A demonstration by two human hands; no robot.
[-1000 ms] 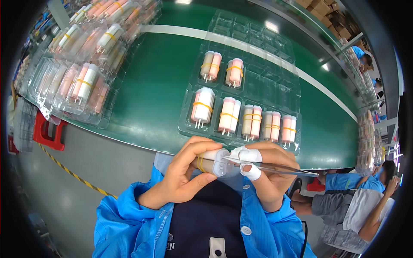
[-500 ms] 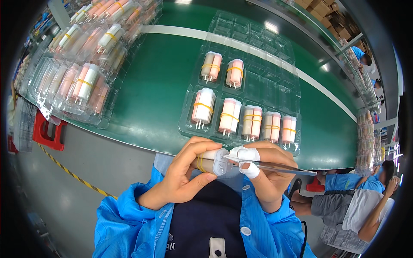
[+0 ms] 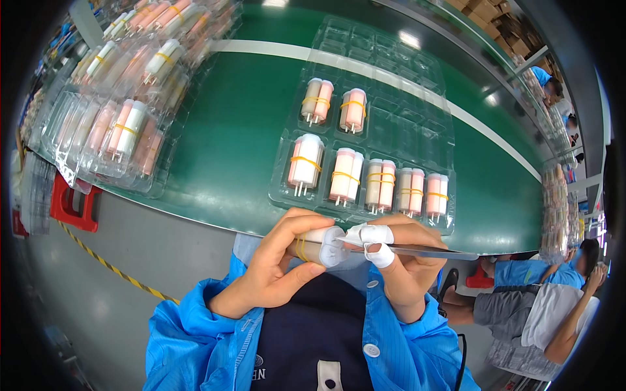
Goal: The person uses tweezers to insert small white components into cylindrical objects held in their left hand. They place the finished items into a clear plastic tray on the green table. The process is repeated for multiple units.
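My left hand (image 3: 274, 267) is closed round a bundle of pale cylinders (image 3: 314, 249) with a yellow rubber band about it, its grey-white end turned to the right. In my right hand (image 3: 407, 257) is a pair of slim metal tweezers (image 3: 433, 251), pinched between thumb and finger, both wrapped in white tape. The tweezers' tips are at the bundle's end face; whether they touch it I cannot tell. Just beyond my hands lies a clear plastic tray (image 3: 398, 140) holding several pink and white banded bundles (image 3: 305, 160) with metal pins.
The tray rests on a green table (image 3: 228, 124) with a white stripe. Stacked clear trays (image 3: 117, 130) of similar bundles stand at the left. A red holder (image 3: 75, 203) is below the table's left edge. Another person (image 3: 541, 300) sits at the right.
The tweezers have tilted a little, their rear end now slightly higher. The bundle's end face has turned slightly in my left hand. Both hands stay in nearly the same place.
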